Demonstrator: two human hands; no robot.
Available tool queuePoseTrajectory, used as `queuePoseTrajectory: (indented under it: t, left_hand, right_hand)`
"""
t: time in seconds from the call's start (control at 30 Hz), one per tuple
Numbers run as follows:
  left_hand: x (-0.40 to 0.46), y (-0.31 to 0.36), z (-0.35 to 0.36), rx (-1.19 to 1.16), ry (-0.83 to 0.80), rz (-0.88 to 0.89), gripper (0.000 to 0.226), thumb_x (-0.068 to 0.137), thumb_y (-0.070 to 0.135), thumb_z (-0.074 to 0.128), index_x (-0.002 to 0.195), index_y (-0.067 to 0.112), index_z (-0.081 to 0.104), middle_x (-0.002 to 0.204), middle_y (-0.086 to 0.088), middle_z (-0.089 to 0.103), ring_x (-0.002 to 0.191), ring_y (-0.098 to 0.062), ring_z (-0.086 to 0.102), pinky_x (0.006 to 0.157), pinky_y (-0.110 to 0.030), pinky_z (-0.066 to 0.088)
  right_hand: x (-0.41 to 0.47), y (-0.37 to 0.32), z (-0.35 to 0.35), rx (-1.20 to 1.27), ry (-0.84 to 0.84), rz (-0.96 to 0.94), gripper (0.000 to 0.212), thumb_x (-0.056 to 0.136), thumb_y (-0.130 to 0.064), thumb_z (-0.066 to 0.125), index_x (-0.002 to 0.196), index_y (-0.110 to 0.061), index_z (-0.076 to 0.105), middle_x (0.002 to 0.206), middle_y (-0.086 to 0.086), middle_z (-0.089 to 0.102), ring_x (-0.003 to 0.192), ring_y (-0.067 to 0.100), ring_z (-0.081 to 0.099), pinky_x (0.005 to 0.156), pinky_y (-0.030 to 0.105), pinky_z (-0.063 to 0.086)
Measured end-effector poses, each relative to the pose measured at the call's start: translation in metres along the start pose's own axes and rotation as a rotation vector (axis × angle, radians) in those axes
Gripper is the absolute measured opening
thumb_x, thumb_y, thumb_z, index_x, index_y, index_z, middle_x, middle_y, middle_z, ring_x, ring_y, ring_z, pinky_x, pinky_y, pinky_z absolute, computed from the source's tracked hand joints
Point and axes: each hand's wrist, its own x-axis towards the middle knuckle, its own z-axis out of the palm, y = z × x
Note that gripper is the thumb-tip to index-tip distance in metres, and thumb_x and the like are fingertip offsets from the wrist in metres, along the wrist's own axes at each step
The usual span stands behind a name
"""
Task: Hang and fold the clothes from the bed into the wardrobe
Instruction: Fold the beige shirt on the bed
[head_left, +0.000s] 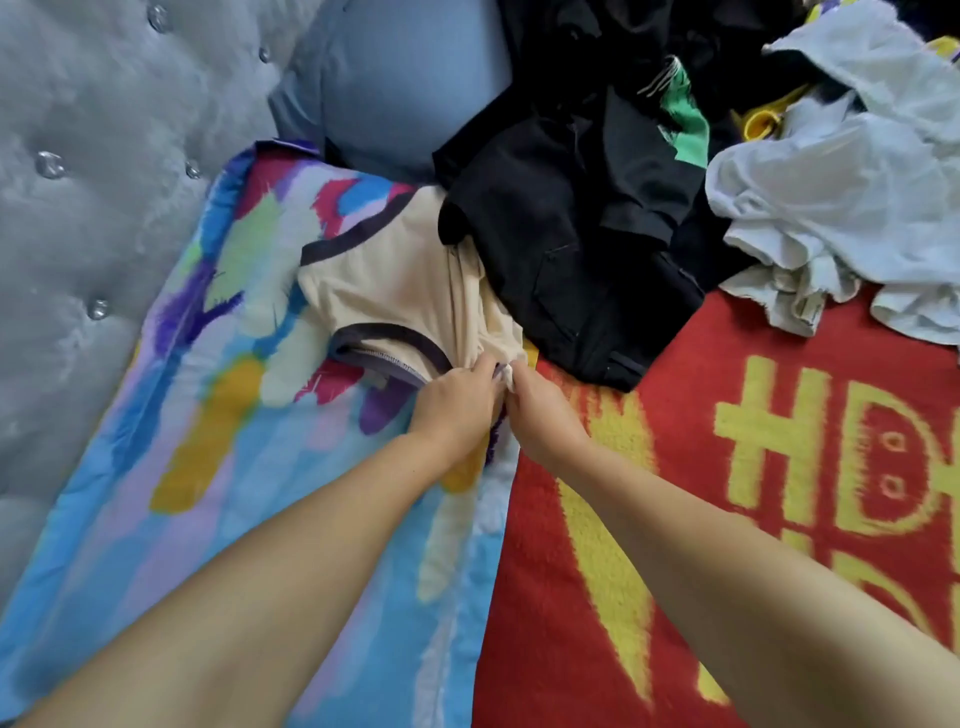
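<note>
From the head camera, both hands are reaching forward over the bed and meeting at the near edge of a cream shirt (395, 291) with dark trim. The left hand (457, 400) is gripping a bunched fold of the cream cloth, fingers curled into it. The right hand (540, 410) is pinching the same bunch just beside it, with a small white tag showing between the two hands. The shirt is lying partly flat on a colourful patterned sheet (208, 415), its dark-edged neck opening facing the camera, and its far side is tucked under a heap of black clothes (582, 228). A strip of green cloth (688, 130) is showing within the black heap. To the right, crumpled white clothes (831, 197) are lying on a red blanket (779, 597) with yellow lettering. A pale blue pillow (405, 83) is sitting against the grey tufted headboard (93, 156) beyond the sheet.
</note>
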Motion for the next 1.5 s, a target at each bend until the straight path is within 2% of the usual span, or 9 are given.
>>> queuePoseTrajectory:
  t: [0.1, 0.4, 0.57, 0.7, 0.8, 0.97, 1.13, 1.3, 1.5]
  left_hand:
    - [-0.023, 0.014, -0.016, -0.028, 0.042, -0.052, 0.033, 0.103, 0.032, 0.028, 0.119, 0.009, 0.045, 0.102, -0.022, 0.064, 0.096, -0.042, 0.058, 0.065, -0.039, 0.031]
    - [-0.104, 0.082, -0.051, -0.108, -0.075, 0.127, 0.035, 0.093, 0.053, 0.047, 0.101, 0.019, 0.05, 0.098, -0.004, 0.068, 0.096, -0.028, 0.061, 0.067, -0.034, 0.036]
    - [-0.134, 0.167, -0.077, -0.077, -0.109, 0.197, 0.031, 0.093, 0.05, 0.049, 0.088, 0.019, 0.048, 0.092, -0.005, 0.065, 0.091, -0.028, 0.06, 0.064, -0.033, 0.035]
    - [-0.178, 0.253, -0.086, -0.087, -0.135, 0.261, 0.027, 0.097, 0.046, 0.044, 0.102, 0.021, 0.056, 0.083, 0.005, 0.057, 0.08, -0.019, 0.056, 0.059, -0.032, 0.035]
    - [-0.212, 0.313, -0.08, -0.201, -0.195, 0.304, 0.025, 0.098, 0.038, 0.045, 0.083, 0.02, 0.054, 0.069, 0.006, 0.05, 0.069, -0.02, 0.052, 0.058, -0.033, 0.033]
    - [-0.25, 0.397, -0.086, -0.345, -0.195, 0.344, 0.034, 0.098, 0.03, 0.046, 0.067, 0.018, 0.04, 0.063, 0.005, 0.043, 0.058, -0.013, 0.039, 0.051, -0.024, 0.026]
    - [-0.265, 0.461, -0.128, -0.531, -0.178, 0.384, 0.027, 0.096, 0.029, 0.052, 0.081, 0.006, 0.055, 0.065, 0.006, 0.043, 0.052, -0.003, 0.037, 0.049, -0.015, 0.027]
    - [-0.264, 0.497, -0.153, -0.811, -0.23, 0.367, 0.028, 0.093, 0.031, 0.059, 0.111, 0.01, 0.062, 0.104, -0.012, 0.065, 0.094, -0.021, 0.063, 0.08, -0.029, 0.047]
    - [-0.259, 0.551, -0.188, -0.978, -0.232, 0.478, 0.013, 0.089, 0.03, 0.065, 0.102, 0.03, 0.064, 0.102, 0.002, 0.069, 0.093, -0.014, 0.067, 0.077, -0.025, 0.055]
  right_hand:
    - [-0.032, -0.024, -0.023, 0.095, -0.068, 0.024, 0.01, 0.097, -0.012, 0.041, 0.09, -0.011, 0.034, 0.077, 0.014, 0.056, 0.067, 0.032, 0.052, 0.057, 0.041, 0.039]
    - [-0.132, -0.018, -0.127, 0.118, -0.287, 0.1, 0.019, 0.095, -0.01, 0.041, 0.091, -0.002, 0.057, 0.074, 0.004, 0.052, 0.062, 0.014, 0.044, 0.056, 0.028, 0.033]
    - [-0.199, -0.01, -0.199, 0.017, -0.264, 0.062, 0.019, 0.098, -0.015, 0.044, 0.096, -0.008, 0.062, 0.073, 0.002, 0.052, 0.064, 0.016, 0.045, 0.054, 0.027, 0.032]
    - [-0.277, 0.009, -0.256, -0.045, -0.259, 0.05, 0.024, 0.101, -0.024, 0.043, 0.104, -0.013, 0.064, 0.07, -0.001, 0.053, 0.056, 0.01, 0.042, 0.05, 0.021, 0.03]
    - [-0.342, 0.028, -0.296, -0.076, -0.256, 0.048, 0.026, 0.101, -0.028, 0.043, 0.101, -0.014, 0.064, 0.074, 0.0, 0.054, 0.062, 0.012, 0.044, 0.055, 0.024, 0.032]
    - [-0.422, 0.047, -0.357, -0.076, -0.167, 0.047, 0.024, 0.1, -0.027, 0.045, 0.098, -0.014, 0.065, 0.072, -0.004, 0.052, 0.063, 0.01, 0.043, 0.056, 0.021, 0.03]
    - [-0.471, 0.044, -0.418, -0.06, -0.02, 0.056, 0.025, 0.099, -0.029, 0.046, 0.106, -0.016, 0.066, 0.074, -0.002, 0.049, 0.058, 0.007, 0.039, 0.053, 0.021, 0.029]
    - [-0.499, 0.035, -0.454, 0.061, 0.215, -0.002, 0.021, 0.099, -0.023, 0.049, 0.102, -0.017, 0.069, 0.101, 0.007, 0.067, 0.094, 0.022, 0.06, 0.079, 0.031, 0.043]
    - [-0.54, 0.025, -0.507, 0.181, 0.45, -0.078, 0.02, 0.098, -0.019, 0.05, 0.1, -0.015, 0.07, 0.091, -0.004, 0.067, 0.083, 0.006, 0.06, 0.074, 0.018, 0.046]
